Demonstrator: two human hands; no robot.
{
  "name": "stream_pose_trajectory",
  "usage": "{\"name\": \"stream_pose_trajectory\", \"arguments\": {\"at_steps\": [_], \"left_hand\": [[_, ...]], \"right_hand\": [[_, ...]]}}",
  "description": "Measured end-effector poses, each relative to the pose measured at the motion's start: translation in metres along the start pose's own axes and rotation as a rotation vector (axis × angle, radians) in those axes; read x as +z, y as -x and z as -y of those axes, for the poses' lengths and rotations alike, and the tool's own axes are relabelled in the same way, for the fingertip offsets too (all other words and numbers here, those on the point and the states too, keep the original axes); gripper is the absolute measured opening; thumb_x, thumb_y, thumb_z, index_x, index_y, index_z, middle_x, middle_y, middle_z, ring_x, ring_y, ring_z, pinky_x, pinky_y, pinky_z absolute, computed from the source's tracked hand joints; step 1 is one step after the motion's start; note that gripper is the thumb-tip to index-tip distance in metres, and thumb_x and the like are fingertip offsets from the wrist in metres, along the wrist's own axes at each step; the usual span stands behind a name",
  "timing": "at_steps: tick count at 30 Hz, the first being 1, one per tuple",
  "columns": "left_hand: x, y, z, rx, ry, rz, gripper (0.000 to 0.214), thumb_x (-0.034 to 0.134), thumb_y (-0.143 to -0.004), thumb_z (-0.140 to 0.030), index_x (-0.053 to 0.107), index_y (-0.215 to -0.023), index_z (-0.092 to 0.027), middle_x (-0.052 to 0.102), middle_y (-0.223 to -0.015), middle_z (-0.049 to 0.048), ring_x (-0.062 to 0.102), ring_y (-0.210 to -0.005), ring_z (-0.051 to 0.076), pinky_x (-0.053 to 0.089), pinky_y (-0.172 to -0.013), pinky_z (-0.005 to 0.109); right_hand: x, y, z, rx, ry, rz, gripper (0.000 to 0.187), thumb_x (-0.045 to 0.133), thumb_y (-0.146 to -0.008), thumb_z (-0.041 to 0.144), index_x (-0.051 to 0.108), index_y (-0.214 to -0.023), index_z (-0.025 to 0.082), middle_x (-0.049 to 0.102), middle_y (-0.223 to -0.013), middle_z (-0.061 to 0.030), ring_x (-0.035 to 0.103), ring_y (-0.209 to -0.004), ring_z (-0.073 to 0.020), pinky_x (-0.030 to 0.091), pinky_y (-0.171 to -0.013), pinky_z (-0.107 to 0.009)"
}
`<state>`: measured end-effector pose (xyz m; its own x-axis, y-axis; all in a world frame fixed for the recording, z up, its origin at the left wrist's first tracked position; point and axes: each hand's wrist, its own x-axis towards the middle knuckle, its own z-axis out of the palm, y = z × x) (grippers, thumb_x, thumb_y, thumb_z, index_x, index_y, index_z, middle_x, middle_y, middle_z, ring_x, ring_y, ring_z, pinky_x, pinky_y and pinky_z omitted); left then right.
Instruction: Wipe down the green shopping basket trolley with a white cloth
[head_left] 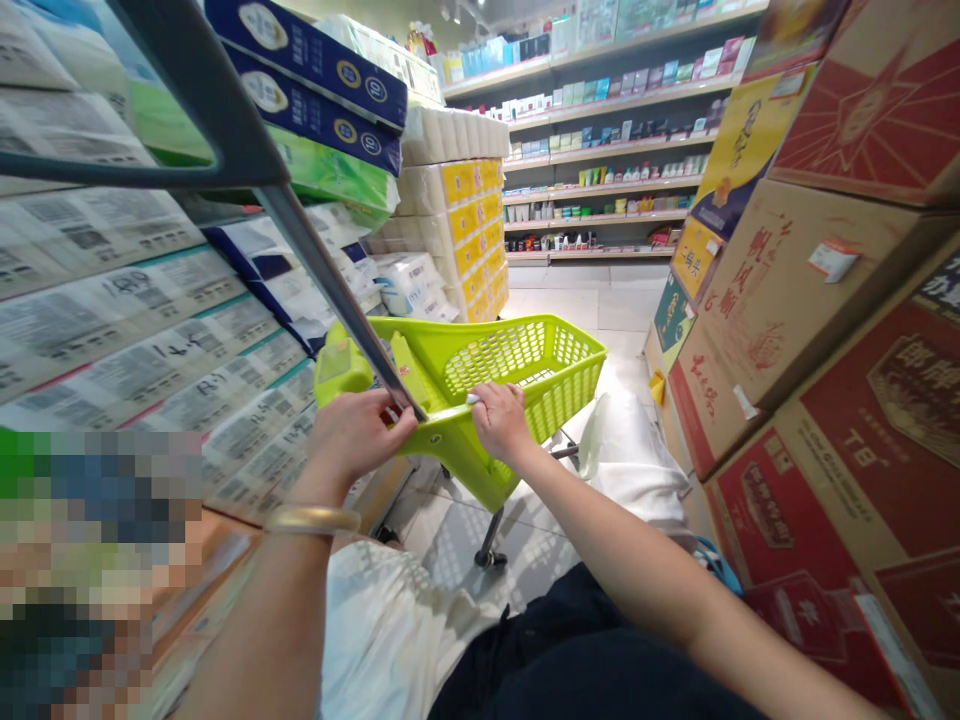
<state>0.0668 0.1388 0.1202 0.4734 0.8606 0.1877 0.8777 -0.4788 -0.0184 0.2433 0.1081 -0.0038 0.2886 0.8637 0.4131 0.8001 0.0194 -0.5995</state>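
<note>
item: lime-green plastic shopping trolley [517, 375], lattice-sided basket type, on a slim dark post and small black caster [491, 557], standing on the tiled shop floor [457, 530].

fitted: long dark grey pull handle [334, 292], running from the basket's near corner up towards the upper left, probably set that way so the trolley can be steered from standing height.

left hand [360, 435]: fingers closed narrow around the foot of the handle, at the rim. gold-toned bangle [311, 520] on the wrist.

right hand [502, 425]: fingers curled over the near rim, just beside the left hand, with a small white scrap [472, 398] at the fingertips, its nature unclear. two hands so close together likely steady the trolley in the narrow aisle.

surroundings: stacked packs of toilet rolls [450, 200] to the left; red and tan cartons [832, 400] to the right; white sack [630, 460] beyond the basket; wall shelves of packaged goods [600, 170] ahead. lower left corner obscured.
</note>
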Motion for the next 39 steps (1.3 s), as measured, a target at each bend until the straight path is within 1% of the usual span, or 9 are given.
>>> {"name": "stream_pose_trajectory", "arguments": {"at_steps": [7, 12, 14, 18, 23, 27, 33, 36, 39], "left_hand": [[0.0, 0.001, -0.001, 0.023, -0.016, -0.016, 0.043, 0.04, -0.082, -0.049, 0.076, -0.087, -0.025, 0.077, -0.079, 0.0035, 0.07, -0.078, 0.023, 0.046, -0.063, 0.028], [0.004, -0.002, 0.004, 0.043, -0.038, -0.051, 0.045, 0.039, -0.082, -0.05, 0.076, -0.084, -0.024, 0.077, -0.079, 0.0061, 0.071, -0.078, 0.025, 0.046, -0.063, 0.03], [0.005, -0.003, 0.006, 0.047, -0.032, -0.055, 0.045, 0.039, -0.082, -0.05, 0.076, -0.084, -0.025, 0.077, -0.077, 0.0061, 0.071, -0.076, 0.024, 0.045, -0.062, 0.029], [0.004, -0.003, 0.007, 0.052, -0.014, -0.059, 0.042, 0.042, -0.081, -0.051, 0.076, -0.079, -0.026, 0.076, -0.073, 0.0037, 0.07, -0.074, 0.023, 0.044, -0.059, 0.028], [0.002, -0.003, 0.003, 0.036, -0.017, -0.038, 0.042, 0.042, -0.081, -0.05, 0.075, -0.08, -0.026, 0.076, -0.074, 0.0019, 0.069, -0.074, 0.022, 0.043, -0.059, 0.028], [0.001, -0.003, -0.002, 0.014, -0.043, -0.007, 0.044, 0.039, -0.083, -0.049, 0.076, -0.086, -0.025, 0.077, -0.079, 0.0036, 0.07, -0.079, 0.023, 0.044, -0.062, 0.028], [0.002, -0.001, -0.003, 0.042, -0.041, -0.003, 0.045, 0.038, -0.084, -0.047, 0.076, -0.091, -0.024, 0.078, -0.082, 0.0048, 0.07, -0.08, 0.023, 0.044, -0.064, 0.028], [0.002, -0.001, -0.002, 0.025, -0.047, -0.005, 0.044, 0.039, -0.084, -0.049, 0.075, -0.087, -0.024, 0.077, -0.08, 0.004, 0.07, -0.078, 0.022, 0.043, -0.062, 0.028], [0.002, -0.001, -0.002, 0.013, -0.046, 0.001, 0.043, 0.039, -0.084, -0.049, 0.075, -0.086, -0.024, 0.077, -0.081, 0.0035, 0.07, -0.078, 0.023, 0.043, -0.062, 0.028]], "right_hand": [[-0.001, -0.001, 0.02, 0.064, 0.023, 0.002, 0.024, 0.041, -0.095, 0.018, 0.064, -0.096, 0.023, 0.069, -0.101, -0.0031, 0.056, -0.1, -0.0191, 0.027, -0.1, -0.036], [0.005, 0.002, 0.055, -0.061, -0.03, 0.015, 0.02, 0.046, -0.094, 0.023, 0.065, -0.099, 0.024, 0.069, -0.1, -0.0026, 0.057, -0.099, -0.0194, 0.029, -0.097, -0.036], [0.005, 0.003, 0.06, -0.103, -0.033, 0.027, 0.02, 0.046, -0.094, 0.024, 0.065, -0.102, 0.025, 0.069, -0.101, -0.0021, 0.058, -0.1, -0.0192, 0.027, -0.1, -0.038], [0.0, 0.002, 0.038, -0.106, -0.017, 0.036, 0.022, 0.043, -0.095, 0.023, 0.064, -0.102, 0.025, 0.069, -0.104, -0.0013, 0.058, -0.1, -0.0186, 0.023, -0.105, -0.041], [-0.006, -0.005, 0.001, 0.07, 0.024, 0.015, 0.025, 0.04, -0.095, 0.019, 0.064, -0.096, 0.024, 0.07, -0.103, -0.0027, 0.057, -0.101, -0.0194, 0.023, -0.104, -0.042], [0.0, -0.004, 0.014, 0.095, -0.005, -0.014, 0.026, 0.039, -0.095, 0.019, 0.064, -0.091, 0.023, 0.07, -0.099, -0.0036, 0.057, -0.1, -0.0198, 0.025, -0.101, -0.039], [0.004, 0.005, 0.053, -0.1, -0.067, 0.004, 0.022, 0.044, -0.093, 0.02, 0.064, -0.101, 0.025, 0.069, -0.101, -0.0027, 0.057, -0.1, -0.0197, 0.025, -0.102, -0.038], [0.0, 0.005, 0.043, -0.122, -0.065, 0.034, 0.024, 0.043, -0.094, 0.02, 0.064, -0.102, 0.026, 0.07, -0.104, -0.0017, 0.058, -0.101, -0.0195, 0.022, -0.105, -0.04], [-0.005, 0.001, 0.018, -0.064, -0.038, 0.033, 0.026, 0.04, -0.094, 0.018, 0.064, -0.099, 0.025, 0.071, -0.104, -0.0018, 0.058, -0.103, -0.0191, 0.022, -0.106, -0.04]]}}
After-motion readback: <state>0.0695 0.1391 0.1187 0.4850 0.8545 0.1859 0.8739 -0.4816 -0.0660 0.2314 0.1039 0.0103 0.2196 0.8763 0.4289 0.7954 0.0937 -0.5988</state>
